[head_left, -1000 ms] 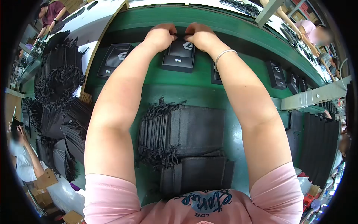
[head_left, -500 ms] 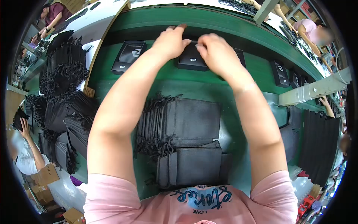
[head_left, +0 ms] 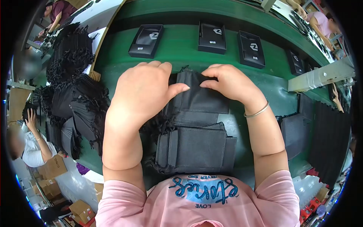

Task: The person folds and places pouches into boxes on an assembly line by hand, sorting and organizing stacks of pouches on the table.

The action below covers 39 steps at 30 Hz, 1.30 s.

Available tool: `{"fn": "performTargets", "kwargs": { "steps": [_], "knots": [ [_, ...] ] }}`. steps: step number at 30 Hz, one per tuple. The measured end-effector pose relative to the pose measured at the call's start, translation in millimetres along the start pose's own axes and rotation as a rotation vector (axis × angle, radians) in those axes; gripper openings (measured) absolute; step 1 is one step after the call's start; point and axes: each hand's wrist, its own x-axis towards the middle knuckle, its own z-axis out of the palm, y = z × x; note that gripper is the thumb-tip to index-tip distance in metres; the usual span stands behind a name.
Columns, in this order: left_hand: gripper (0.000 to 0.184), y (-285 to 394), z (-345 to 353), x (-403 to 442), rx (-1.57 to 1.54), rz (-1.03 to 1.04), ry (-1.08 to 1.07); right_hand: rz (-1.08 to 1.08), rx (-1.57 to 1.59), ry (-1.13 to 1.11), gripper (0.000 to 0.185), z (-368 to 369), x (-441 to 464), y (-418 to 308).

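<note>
My right hand [head_left: 227, 81] pinches the upper edge of a black drawstring pouch [head_left: 206, 99] between thumb and fingers. My left hand [head_left: 145, 90] is over the pouch pile's left side, its thumb apart from the fingers and resting near the pouch; its fingertips are partly hidden. A second stack of black pouches [head_left: 200, 147] lies nearer my body. Beyond my hands, on the green belt [head_left: 181, 56], stand open black boxes with a white logo: one at the left [head_left: 146, 41], one in the middle [head_left: 211, 37] and one to its right [head_left: 251, 49].
Heaps of black pouches [head_left: 73, 56] hang at the left. Another box [head_left: 295, 62] is at the right, behind a pale metal post [head_left: 321, 73]. More black pouches [head_left: 297, 126] lie at the right. Co-workers [head_left: 36, 145] are at both sides. A raised ledge [head_left: 170, 15] runs behind the belt.
Both hands have left the middle box and come back toward my body to the pouch pile. My right hand has taken hold of a pouch. The middle box is now uncovered.
</note>
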Motion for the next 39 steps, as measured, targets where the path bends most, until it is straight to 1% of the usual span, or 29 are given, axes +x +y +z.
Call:
{"fn": "performTargets", "kwargs": {
  "steps": [2, 6, 7, 9, 11, 12, 16, 17, 21, 24, 26, 29, 31, 33, 34, 36, 38, 39],
  "knots": [
    [0.049, 0.3, -0.3, -3.4, 0.022, -0.005, 0.012, -0.006, -0.004, 0.033, 0.022, -4.6, -1.1, -2.0],
    [0.051, 10.6, 2.5, -5.5, 0.046, 0.082, 0.106, -0.051, 0.107, -0.027, 0.021, -20.4, -6.2, -10.8],
    [0.049, 12.4, 5.8, -5.3, 0.062, 0.097, 0.092, -0.056, 0.109, -0.034, 0.021, -20.0, -7.6, -10.5],
    [0.047, 15.8, 12.5, -4.7, 0.085, 0.070, 0.082, -0.076, 0.020, -0.025, 0.022, -17.7, -8.6, -10.3],
    [0.041, 20.2, 16.2, -6.6, 0.079, 0.086, 0.023, -0.117, -0.065, -0.026, 0.024, -12.4, -5.7, -11.3],
    [0.041, 21.7, 14.6, -10.6, 0.081, 0.046, 0.023, -0.149, -0.064, -0.050, 0.024, -9.5, -3.5, -11.4],
    [0.035, 25.0, 7.0, -30.3, 0.010, 0.073, 0.162, -0.039, -0.141, -0.073, 0.026, 3.3, -1.1, -6.3],
    [0.035, 21.4, 7.7, -40.0, 0.015, 0.043, 0.158, -0.063, -0.136, -0.092, 0.026, 6.3, 0.5, -7.2],
    [0.032, 5.6, 22.5, -84.1, 0.015, 0.103, 0.242, 0.067, -0.054, -0.101, 0.027, 4.0, 6.2, -8.9],
    [0.028, -6.7, 43.6, -123.0, -0.034, 0.096, 0.284, 0.073, -0.035, -0.095, 0.024, 2.6, 7.7, -9.3],
    [0.025, -13.9, 58.9, -149.4, -0.064, 0.077, 0.440, 0.093, -0.015, -0.101, 0.021, 5.8, 6.6, -9.7],
    [0.022, -25.0, 69.8, -196.3, -0.042, 0.039, 0.456, 0.064, -0.033, -0.091, 0.022, 5.0, 3.5, -6.7],
    [0.018, -41.6, 70.2, -229.5, 0.046, -0.099, 0.484, 0.050, -0.045, -0.083, 0.022, 6.0, 4.4, -6.2],
    [0.019, -62.0, 68.5, -251.6, 0.095, -0.287, 0.480, 0.053, -0.047, -0.092, 0.023, 6.1, 4.3, -6.9],
    [0.021, -73.6, 67.3, -258.2, 0.067, -0.369, 0.526, 0.059, -0.052, -0.097, 0.024, 5.4, 4.8, -7.6],
    [0.029, -111.0, 73.6, -270.8, 0.035, -0.489, 0.614, 0.074, -0.064, -0.103, 0.027, 4.9, 4.6, -9.5],
    [0.050, -138.9, 57.6, -264.2, 0.007, -0.495, 0.536, 0.072, -0.071, -0.102, 0.027, 4.1, 4.4, -11.7],
    [0.050, -145.7, 44.3, -252.8, 0.009, -0.496, 0.542, 0.077, -0.074, -0.100, 0.027, 4.0, 4.2, -12.6]
  ]
}}
